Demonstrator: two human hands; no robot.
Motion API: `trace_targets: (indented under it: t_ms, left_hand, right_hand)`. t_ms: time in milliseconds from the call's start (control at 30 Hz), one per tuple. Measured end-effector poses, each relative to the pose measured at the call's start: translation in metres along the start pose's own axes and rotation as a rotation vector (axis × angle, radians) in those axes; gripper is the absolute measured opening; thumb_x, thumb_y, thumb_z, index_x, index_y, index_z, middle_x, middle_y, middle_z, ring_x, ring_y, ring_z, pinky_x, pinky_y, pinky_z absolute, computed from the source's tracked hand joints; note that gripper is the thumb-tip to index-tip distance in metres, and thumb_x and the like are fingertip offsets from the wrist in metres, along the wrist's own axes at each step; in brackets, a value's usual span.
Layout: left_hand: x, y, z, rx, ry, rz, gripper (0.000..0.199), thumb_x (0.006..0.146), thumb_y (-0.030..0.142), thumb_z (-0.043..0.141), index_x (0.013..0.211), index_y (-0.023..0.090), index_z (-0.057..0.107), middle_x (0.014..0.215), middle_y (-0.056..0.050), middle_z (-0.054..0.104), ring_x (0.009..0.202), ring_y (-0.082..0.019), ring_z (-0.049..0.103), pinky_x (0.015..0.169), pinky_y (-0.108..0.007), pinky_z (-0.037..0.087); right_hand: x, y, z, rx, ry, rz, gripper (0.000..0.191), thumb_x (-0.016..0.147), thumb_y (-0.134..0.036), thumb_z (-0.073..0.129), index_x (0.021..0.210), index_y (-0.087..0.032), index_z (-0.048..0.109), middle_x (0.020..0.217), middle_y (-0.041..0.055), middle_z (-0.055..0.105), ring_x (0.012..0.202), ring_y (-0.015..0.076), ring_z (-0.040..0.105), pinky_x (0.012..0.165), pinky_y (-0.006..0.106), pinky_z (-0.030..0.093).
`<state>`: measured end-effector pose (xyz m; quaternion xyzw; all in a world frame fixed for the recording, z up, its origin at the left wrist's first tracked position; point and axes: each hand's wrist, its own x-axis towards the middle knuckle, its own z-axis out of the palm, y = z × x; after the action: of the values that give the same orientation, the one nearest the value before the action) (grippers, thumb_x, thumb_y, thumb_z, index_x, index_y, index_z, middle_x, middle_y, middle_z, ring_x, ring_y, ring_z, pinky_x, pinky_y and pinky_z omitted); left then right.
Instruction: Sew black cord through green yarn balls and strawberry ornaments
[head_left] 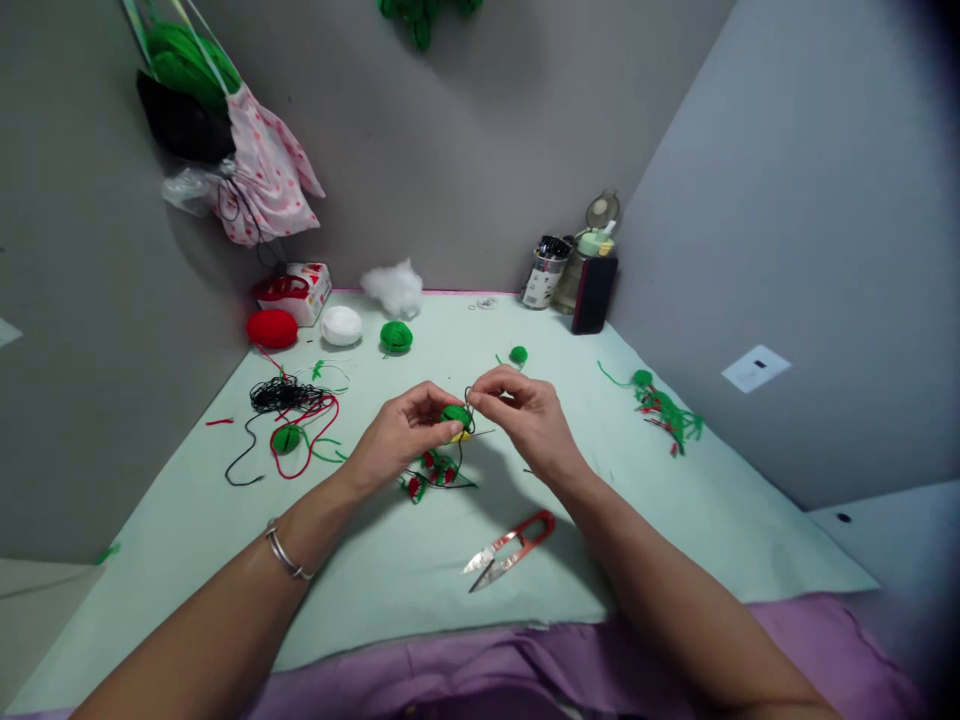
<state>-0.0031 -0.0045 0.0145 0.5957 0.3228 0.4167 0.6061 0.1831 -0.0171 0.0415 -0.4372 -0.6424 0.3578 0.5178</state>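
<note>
Between the thumb and fingers of my left hand (409, 430) is a small green crocheted piece (454, 414) with a bit of yellow under it. My right hand (517, 405) pinches a black cord (469, 398) right beside that piece, and the cord loops down below it. Small red and green crocheted pieces (431, 474) lie on the table just under my left hand. Nearer to me rest orange-handled thread snips (514, 550), their blades apart. The fingertips partly cover the green piece.
Red yarn (271, 328), white yarn (341, 326) and a green ball (396, 337) sit at the back left, near white stuffing (395, 289). Tangled black cord (285, 394) lies left. A phone (595, 295) leans by a pen cup (545, 272). Green-red scraps (670, 415) lie right.
</note>
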Motion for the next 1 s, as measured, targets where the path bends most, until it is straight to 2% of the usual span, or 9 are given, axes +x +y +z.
trace_targets:
  t_ms: [167, 333, 400, 467, 633, 767, 833, 967, 1000]
  left_hand:
    - [0.000, 0.007, -0.004, 0.029, -0.003, 0.021, 0.024, 0.078, 0.032, 0.079, 0.095, 0.019, 0.068, 0.084, 0.001, 0.065, 0.076, -0.012, 0.056, 0.074, -0.027, 0.044]
    - [0.001, 0.002, -0.006, 0.001, 0.007, 0.002, 0.026, 0.076, 0.034, 0.080, 0.094, 0.018, 0.069, 0.085, 0.000, 0.065, 0.077, -0.013, 0.056, 0.075, -0.028, 0.044]
    - [0.002, 0.001, -0.005, -0.006, 0.004, -0.007, 0.026, 0.075, 0.034, 0.080, 0.092, 0.018, 0.068, 0.087, -0.001, 0.066, 0.079, -0.014, 0.057, 0.077, -0.030, 0.044]
    - [0.002, 0.000, -0.005, 0.004, -0.004, -0.012, 0.025, 0.076, 0.033, 0.080, 0.092, 0.018, 0.068, 0.087, -0.001, 0.066, 0.079, -0.014, 0.057, 0.076, -0.029, 0.044]
    - [0.003, 0.003, -0.006, 0.044, 0.008, -0.012, 0.023, 0.077, 0.032, 0.078, 0.091, 0.017, 0.067, 0.079, 0.002, 0.061, 0.072, -0.011, 0.052, 0.071, -0.027, 0.041]
    - [0.004, 0.005, -0.008, 0.051, -0.003, -0.017, 0.024, 0.076, 0.032, 0.078, 0.092, 0.018, 0.067, 0.080, 0.002, 0.060, 0.071, -0.011, 0.053, 0.070, -0.027, 0.041]
    - [0.003, 0.004, -0.008, 0.054, -0.050, -0.050, 0.024, 0.075, 0.030, 0.079, 0.090, 0.017, 0.066, 0.078, 0.002, 0.061, 0.070, -0.011, 0.053, 0.068, -0.026, 0.041]
    - [-0.001, 0.002, -0.005, 0.042, -0.237, -0.176, 0.022, 0.073, 0.028, 0.080, 0.088, 0.017, 0.068, 0.076, 0.000, 0.064, 0.068, -0.012, 0.056, 0.065, -0.028, 0.043]
    - [-0.002, 0.002, -0.004, 0.034, -0.263, -0.193, 0.023, 0.073, 0.030, 0.080, 0.090, 0.017, 0.069, 0.076, -0.001, 0.065, 0.067, -0.012, 0.056, 0.066, -0.028, 0.044]
  right_hand:
    - [0.000, 0.000, 0.005, 0.080, 0.101, 0.012, 0.008, 0.076, -0.024, 0.074, 0.070, -0.020, 0.071, 0.087, 0.0023, 0.061, 0.076, 0.0137, 0.051, 0.065, 0.029, 0.038]
    - [0.001, 0.000, 0.001, 0.116, -0.083, 0.145, 0.015, 0.081, -0.034, 0.072, 0.076, -0.020, 0.071, 0.085, 0.0009, 0.060, 0.070, 0.0117, 0.045, 0.066, 0.028, 0.037]
    - [0.002, 0.001, -0.001, 0.109, -0.151, 0.152, 0.016, 0.081, -0.035, 0.073, 0.077, -0.020, 0.071, 0.084, 0.0006, 0.060, 0.071, 0.0117, 0.046, 0.067, 0.029, 0.037]
    - [0.003, 0.003, -0.001, 0.114, -0.152, 0.133, 0.016, 0.077, -0.033, 0.076, 0.073, -0.019, 0.070, 0.084, 0.0008, 0.060, 0.073, 0.0125, 0.048, 0.069, 0.029, 0.038]
    - [0.005, 0.007, 0.005, 0.224, -0.019, 0.225, 0.017, 0.069, -0.030, 0.081, 0.067, -0.019, 0.069, 0.071, -0.0012, 0.058, 0.068, 0.0122, 0.044, 0.063, 0.028, 0.034]
    - [0.006, 0.009, 0.009, 0.266, 0.019, 0.172, 0.015, 0.069, -0.028, 0.080, 0.066, -0.019, 0.069, 0.074, -0.0007, 0.060, 0.067, 0.0112, 0.043, 0.061, 0.027, 0.034]
    - [0.010, 0.013, 0.001, 0.290, 0.056, 0.183, 0.015, 0.068, -0.028, 0.081, 0.067, -0.019, 0.069, 0.074, -0.0008, 0.060, 0.066, 0.0101, 0.043, 0.058, 0.025, 0.034]
    - [0.024, 0.019, -0.031, 0.441, 0.264, 0.243, 0.026, 0.063, -0.030, 0.087, 0.071, -0.018, 0.066, 0.072, -0.0032, 0.056, 0.060, 0.0063, 0.041, 0.049, 0.018, 0.030]
    - [0.027, 0.019, -0.038, 0.490, 0.245, 0.278, 0.030, 0.063, -0.033, 0.088, 0.073, -0.018, 0.064, 0.074, -0.0033, 0.057, 0.058, 0.0052, 0.041, 0.046, 0.017, 0.027]
